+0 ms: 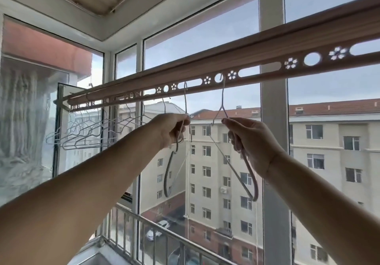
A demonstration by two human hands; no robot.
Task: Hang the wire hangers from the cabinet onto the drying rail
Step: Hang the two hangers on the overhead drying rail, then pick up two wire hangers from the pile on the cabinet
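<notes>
Wire, pale and thin: two hangers up at the drying rail [267,44], one per hand.
I see the left hand [172,130] pinching the left hanger [167,174] under its neck, hook at a long slot; right hand [251,143] fingers [230,122] curled round the right hanger [223,98], hook in a round hole. I judge them light, springy, slick: hold near the neck. Hung hangers [86,135]: far left.

Drying rail [267,44]: dusty rose-beige; lower band pierced in repeating pattern of five-petal flowers, round holes, long rounded slots. Grey-white hanger [166,174]: plain pale coating. Pinkish hanger [255,186]: pale pink-lilac coating. Hung hangers [88,136]: bare silver wire. Window frame [271,18]: white. Building [329,151]: cream walls, red-brown base. Roof [329,106]: terracotta. Balcony railing [144,221]: grey metal. Sky [205,28]: pale grey-blue.
</notes>
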